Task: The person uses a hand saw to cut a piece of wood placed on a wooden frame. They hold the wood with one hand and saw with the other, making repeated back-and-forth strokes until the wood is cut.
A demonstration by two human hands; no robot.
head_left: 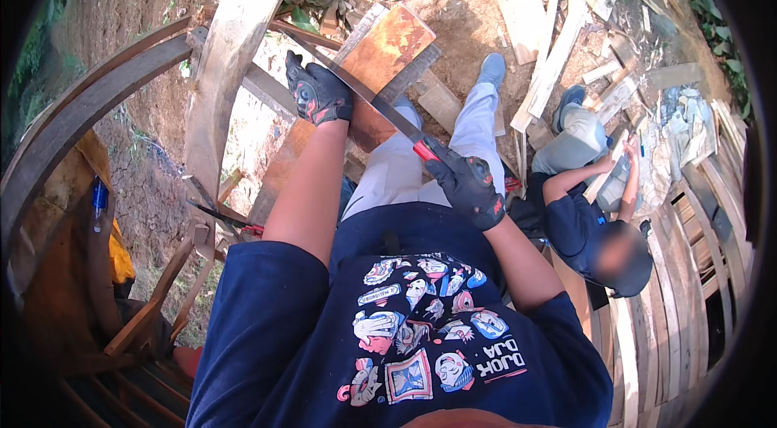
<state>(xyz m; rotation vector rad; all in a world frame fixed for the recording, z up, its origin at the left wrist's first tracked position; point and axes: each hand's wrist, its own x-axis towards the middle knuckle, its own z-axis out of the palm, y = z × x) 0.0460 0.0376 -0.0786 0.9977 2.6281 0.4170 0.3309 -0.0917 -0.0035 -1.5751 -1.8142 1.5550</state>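
The pale curved plank is the largest piece near the hands and is seen at the left. To its right, a reddish-brown board is placed in front of the person's legs. Another person is seated at the right, well apart from the tool. The long blade, probably of a saw, is seen slanting across the board from the right hand toward the upper left. Its red and black handle is wrapped by the closed gloved fingers of this hand. The gloved left hand is put just beside the blade, its fingers toward the far end; how far they are curled, and whether anything is gripped, cannot be told.

For good work, the blade should be guided with a firm wrist and slow, even strokes. The left fingers should be placed clear of the edge, and the left leg, very near below the blade, should be moved out of its line. The board should be made steady before any pressure is applied.

The teeth, if any, cannot be made out. The left palm is hidden, the lower part of the board is covered partly by the left arm, and the left foot is mostly concealed.
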